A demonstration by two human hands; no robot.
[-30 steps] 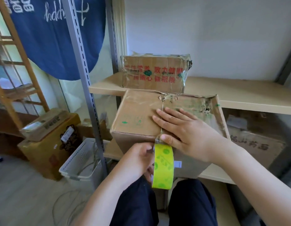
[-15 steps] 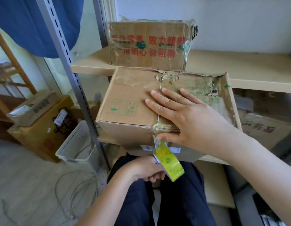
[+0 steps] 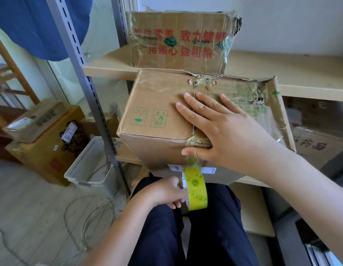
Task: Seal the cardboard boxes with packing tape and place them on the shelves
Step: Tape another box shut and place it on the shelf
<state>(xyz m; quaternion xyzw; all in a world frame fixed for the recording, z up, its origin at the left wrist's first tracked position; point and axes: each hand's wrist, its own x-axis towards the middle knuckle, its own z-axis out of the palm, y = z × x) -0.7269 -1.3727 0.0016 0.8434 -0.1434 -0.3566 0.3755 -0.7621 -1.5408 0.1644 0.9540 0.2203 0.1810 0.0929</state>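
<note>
On your lap, against the shelf edge: one box under your right hand, tape roll in your left.

Your right hand (image 3: 224,129) lies flat on the top of the cardboard box (image 3: 157,110), fingers straight across the centre seam, thumb pressing the clear tape end on the near edge. Your left hand (image 3: 166,191) curls around the yellow tape roll (image 3: 196,189), held just below the box front, with a strip running up to your thumb. A second box (image 3: 178,39) with red print sits on the shelf (image 3: 282,73) just behind.
</note>
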